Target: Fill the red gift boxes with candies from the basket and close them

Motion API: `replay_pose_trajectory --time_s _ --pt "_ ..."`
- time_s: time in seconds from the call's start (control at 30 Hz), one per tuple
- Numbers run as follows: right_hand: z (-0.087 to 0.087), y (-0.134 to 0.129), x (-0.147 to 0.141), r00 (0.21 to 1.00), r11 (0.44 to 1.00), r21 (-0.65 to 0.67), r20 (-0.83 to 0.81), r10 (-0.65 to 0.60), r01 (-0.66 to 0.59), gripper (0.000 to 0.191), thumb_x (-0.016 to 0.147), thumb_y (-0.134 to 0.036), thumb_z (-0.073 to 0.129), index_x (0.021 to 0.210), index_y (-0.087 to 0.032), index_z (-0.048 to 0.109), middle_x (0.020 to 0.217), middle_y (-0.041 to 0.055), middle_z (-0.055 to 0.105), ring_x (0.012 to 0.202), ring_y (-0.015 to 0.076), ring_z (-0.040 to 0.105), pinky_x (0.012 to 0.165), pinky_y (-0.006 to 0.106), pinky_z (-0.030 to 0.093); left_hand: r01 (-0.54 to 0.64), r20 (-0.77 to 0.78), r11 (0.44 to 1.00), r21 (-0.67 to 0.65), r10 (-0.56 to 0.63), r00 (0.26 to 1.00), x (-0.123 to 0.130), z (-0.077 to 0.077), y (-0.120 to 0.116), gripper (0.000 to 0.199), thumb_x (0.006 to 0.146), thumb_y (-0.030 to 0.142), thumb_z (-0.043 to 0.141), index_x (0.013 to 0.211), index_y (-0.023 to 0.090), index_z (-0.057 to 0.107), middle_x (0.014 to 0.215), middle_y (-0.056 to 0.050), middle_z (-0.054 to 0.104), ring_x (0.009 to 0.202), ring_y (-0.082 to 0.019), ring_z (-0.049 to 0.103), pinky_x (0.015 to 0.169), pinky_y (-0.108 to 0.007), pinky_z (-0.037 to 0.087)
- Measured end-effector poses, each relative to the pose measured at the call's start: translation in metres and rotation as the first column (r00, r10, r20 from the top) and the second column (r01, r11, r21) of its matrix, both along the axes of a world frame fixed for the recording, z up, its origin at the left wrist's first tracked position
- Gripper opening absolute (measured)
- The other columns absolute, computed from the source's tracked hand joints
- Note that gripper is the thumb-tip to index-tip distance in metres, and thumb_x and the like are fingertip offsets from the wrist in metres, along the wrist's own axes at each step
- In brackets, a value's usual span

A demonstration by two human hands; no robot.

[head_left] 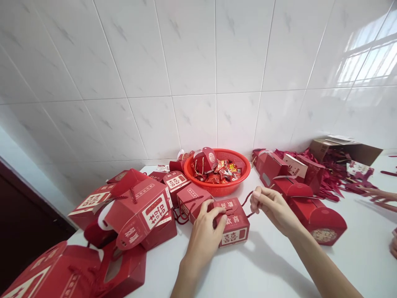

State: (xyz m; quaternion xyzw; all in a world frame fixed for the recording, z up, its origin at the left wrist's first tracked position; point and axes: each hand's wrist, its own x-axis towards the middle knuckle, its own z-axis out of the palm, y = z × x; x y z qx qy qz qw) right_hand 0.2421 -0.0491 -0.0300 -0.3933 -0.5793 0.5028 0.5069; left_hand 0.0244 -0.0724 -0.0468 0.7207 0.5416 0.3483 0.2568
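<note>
A small red gift box [235, 222] with white-and-gold lettering stands on the white table in front of me. My left hand [206, 231] grips its left side and top, the fingers curled over the lid flaps. Up to the right of the box, my right hand [273, 207] pinches a dark red cord [246, 200] that runs out of the box's side. Part of the cord is hidden behind my fingers. Another red box [190, 198] with a cord handle sits just behind my left hand.
A red plastic basket [214, 191] of wrapped sweets [228, 170] stands against the tiled wall. Red boxes [145, 211] are piled on the left, and several more [313, 215] stand on the right. A cardboard carton [369, 152] is far right, near another person's hand [380, 194].
</note>
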Motion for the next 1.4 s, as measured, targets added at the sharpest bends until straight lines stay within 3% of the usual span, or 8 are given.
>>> replay_pose_trajectory --time_s 0.13,0.33,0.63,0.83,1.0,1.17,1.23,1.4 --pt "0.011 -0.007 0.004 0.984 0.997 0.072 -0.180 -0.020 0.033 0.040 0.080 -0.051 0.078 0.066 -0.019 0.058 0.058 -0.0016 0.056 0.055 0.0108 0.046 0.057 0.025 0.040 -0.037 0.089 0.998 -0.048 0.041 0.995 0.005 -0.001 0.000 0.018 0.089 0.028 0.061 0.096 0.023 0.077 0.130 -0.010 0.055 0.110 -0.027 0.065 0.102 -0.047 0.050" --pt "0.017 -0.020 -0.005 0.993 0.982 0.175 0.071 -0.091 0.078 0.030 0.082 -0.046 0.075 0.089 -0.018 0.067 0.078 0.0017 0.064 0.068 0.0139 0.055 0.063 0.026 0.046 0.057 0.353 0.997 0.045 -0.069 0.933 0.012 0.011 -0.009 0.023 0.085 0.020 0.065 0.106 0.025 0.073 0.141 -0.007 0.051 0.075 -0.012 0.064 0.090 -0.038 0.056" --pt "0.007 -0.060 -0.053 0.828 0.877 0.434 0.402 -0.391 0.204 0.020 0.075 -0.026 0.072 0.091 -0.021 0.062 0.080 0.0000 0.065 0.066 0.0151 0.057 0.058 0.025 0.044 0.396 0.256 0.887 0.239 -0.451 0.855 0.017 0.043 -0.047 0.058 0.090 0.055 0.065 0.143 0.036 0.053 0.160 -0.008 0.039 0.146 -0.033 0.039 0.117 -0.048 0.039" --pt "-0.004 -0.069 -0.057 0.687 0.597 0.742 0.263 -0.678 0.305 0.015 0.087 -0.017 0.052 0.073 -0.022 0.052 0.063 -0.0025 0.055 0.055 0.0140 0.052 0.051 0.025 0.040 0.470 0.167 0.779 0.415 -0.573 0.802 0.026 0.044 -0.062 0.052 0.090 0.050 0.067 0.138 0.032 0.059 0.159 -0.012 0.042 0.136 -0.036 0.053 0.105 -0.046 0.053" --pt "0.027 -0.086 -0.022 0.589 0.396 0.804 0.072 -0.805 0.444 0.013 0.095 -0.017 0.056 0.095 -0.021 0.067 0.083 0.0017 0.070 0.069 0.0144 0.061 0.064 0.026 0.047 0.314 0.340 0.750 0.582 -0.575 0.744 0.018 0.042 -0.069 0.037 0.095 0.045 0.063 0.129 0.031 0.062 0.143 -0.010 0.057 0.116 -0.025 0.068 0.100 -0.035 0.055" --pt "0.074 -0.079 0.047 0.182 -0.205 0.728 -0.414 -0.892 0.654 0.013 0.087 -0.023 0.067 0.078 -0.016 0.075 0.068 0.0038 0.069 0.062 0.0169 0.064 0.059 0.027 0.046 0.177 0.374 0.834 0.522 -0.410 0.832 -0.006 0.031 -0.058 0.021 0.095 0.026 0.065 0.116 0.030 0.069 0.126 -0.006 0.067 0.116 -0.023 0.066 0.098 -0.034 0.055" --pt "0.088 -0.068 0.080 0.047 -0.309 0.714 -0.431 -0.901 0.628 0.021 0.084 -0.029 0.065 0.069 -0.015 0.072 0.055 0.0007 0.057 0.051 0.0143 0.052 0.053 0.027 0.039 0.105 0.378 0.870 0.481 -0.314 0.871 -0.019 0.024 -0.050 0.017 0.094 0.022 0.065 0.108 0.028 0.072 0.119 -0.006 0.070 0.115 -0.022 0.067 0.096 -0.033 0.056" --pt "0.095 -0.034 0.148 -0.178 -0.128 0.750 -0.014 -0.984 0.649 0.020 0.077 -0.029 0.059 0.059 -0.019 0.059 0.055 0.0042 0.055 0.056 0.0162 0.048 0.065 0.033 0.039 -0.091 0.397 0.901 0.424 -0.095 0.913 -0.044 0.008 -0.034 0.012 0.092 0.024 0.064 0.096 0.027 0.075 0.100 -0.001 0.075 0.097 -0.019 0.071 0.086 -0.027 0.058"
